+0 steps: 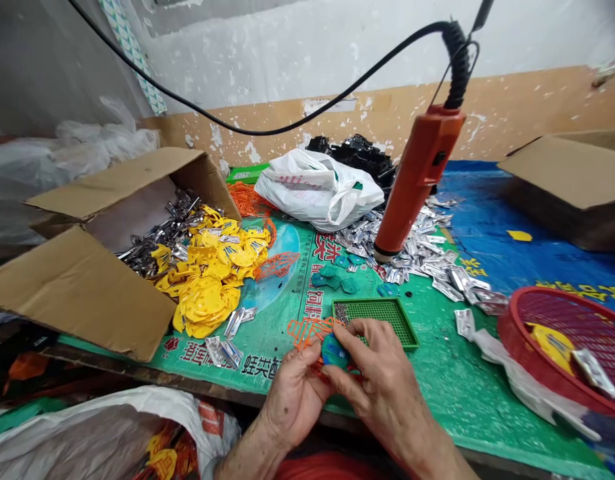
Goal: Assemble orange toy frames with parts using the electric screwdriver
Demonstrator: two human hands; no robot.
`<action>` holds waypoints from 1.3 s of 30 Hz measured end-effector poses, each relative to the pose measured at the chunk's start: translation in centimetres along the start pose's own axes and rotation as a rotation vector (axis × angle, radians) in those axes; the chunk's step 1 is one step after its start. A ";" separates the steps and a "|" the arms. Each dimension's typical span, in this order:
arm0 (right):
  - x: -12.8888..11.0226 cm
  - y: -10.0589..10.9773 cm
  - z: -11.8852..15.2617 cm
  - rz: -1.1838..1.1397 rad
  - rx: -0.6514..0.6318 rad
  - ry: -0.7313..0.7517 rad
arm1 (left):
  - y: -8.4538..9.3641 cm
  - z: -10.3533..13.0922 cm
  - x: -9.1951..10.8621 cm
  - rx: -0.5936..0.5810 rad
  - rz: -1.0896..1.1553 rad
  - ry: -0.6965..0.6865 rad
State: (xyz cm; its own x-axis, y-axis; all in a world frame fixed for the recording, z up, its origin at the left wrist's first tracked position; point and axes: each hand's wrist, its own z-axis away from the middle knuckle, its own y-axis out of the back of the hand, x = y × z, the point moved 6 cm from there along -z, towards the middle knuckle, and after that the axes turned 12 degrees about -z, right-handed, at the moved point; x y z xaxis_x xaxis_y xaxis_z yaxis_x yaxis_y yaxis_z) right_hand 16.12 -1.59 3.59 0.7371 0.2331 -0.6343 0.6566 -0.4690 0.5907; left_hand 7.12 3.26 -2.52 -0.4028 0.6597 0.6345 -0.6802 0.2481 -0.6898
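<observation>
Near the front edge of the counter (pixel 462 393), which is covered by a green printed sheet, I hold a small teal rounded plastic piece (pixel 336 352) between the thumb and fingers of my right hand (pixel 390 370). My left hand (pixel 297 393) is closed around an orange thin openwork plastic piece (pixel 304 331), and its thumb comes against the teal one, so both parts meet between my hands. Whether they are already joined I cannot tell, because my fingers cover the place where they touch. I judge that this unit is in the middle of its handling: the parts are brought together, but nothing is yet put down as complete. Just beyond my right hand is a green plastic grid tray (pixel 413 333), with tiny metal bits (pixel 341 312) gathered in its left corner. Above the counter hangs a red-orange cylindrical power tool (pixel 412 183), which neither hand is touching. Much material seems to be left: more teal plastic pieces (pixel 332 277) lie behind the tray, more orange openwork pieces (pixel 278 265) lie farther left, and a wide scatter of flat silvery pieces (pixel 412 250) spreads below and around the tool. At the mouth of a brown cardboard box (pixel 77 293) there is a big heap of yellow plastic pieces (pixel 207 300); whether these are finished or waiting, I cannot say.
</observation>
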 end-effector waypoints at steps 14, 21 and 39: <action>0.8 -0.1 1.4 -0.158 0.021 -0.067 | -0.5 0.2 -0.9 -0.084 -0.010 0.042; 1.0 0.0 1.4 -0.188 0.006 -0.135 | -0.1 0.5 -1.3 -0.002 -0.074 0.057; 0.1 -0.7 4.4 0.097 0.115 0.062 | -0.8 0.7 -1.6 -0.070 -0.572 0.014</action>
State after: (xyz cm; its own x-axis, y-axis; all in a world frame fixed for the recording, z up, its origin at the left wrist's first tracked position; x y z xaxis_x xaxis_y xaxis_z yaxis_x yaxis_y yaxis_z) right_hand 14.98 -4.95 0.94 0.8072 0.2320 -0.5427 0.5614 -0.5856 0.5847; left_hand 7.86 1.55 -2.74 0.0256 0.4157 0.9091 -0.7449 0.6145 -0.2600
